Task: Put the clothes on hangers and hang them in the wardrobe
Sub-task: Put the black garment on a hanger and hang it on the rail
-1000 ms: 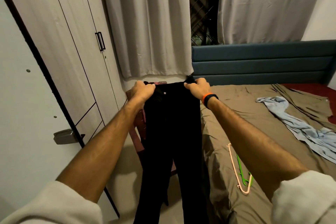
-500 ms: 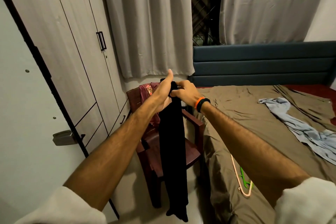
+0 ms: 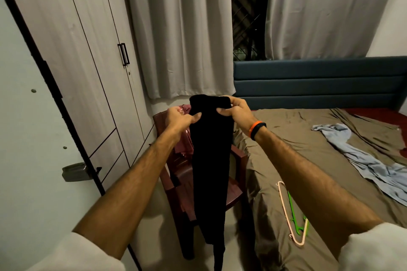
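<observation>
Black trousers (image 3: pixel 210 156) hang folded lengthwise in front of me, legs dangling toward the floor. My left hand (image 3: pixel 179 117) pinches their left edge near the top. My right hand (image 3: pixel 234 110) grips the top right edge, an orange and black band on its wrist. A pink hanger (image 3: pixel 286 209) and a green hanger (image 3: pixel 294 215) lie together on the near edge of the bed. A light blue garment (image 3: pixel 370 160) is spread on the bed to the right. The wardrobe (image 3: pixel 88 61) stands at the left with its far doors closed.
A dark red wooden chair (image 3: pixel 236 167) stands behind the trousers with a pinkish garment (image 3: pixel 185 145) draped on it. The bed (image 3: pixel 308 160) has a brown sheet and a blue headboard. Grey curtains (image 3: pixel 180 28) cover the back wall. A pale door panel (image 3: pixel 26 138) is at the near left.
The trousers were held spread wide by the waistband, then brought together into a narrow fold. Now both hands have moved slightly apart and hold the folded top.
</observation>
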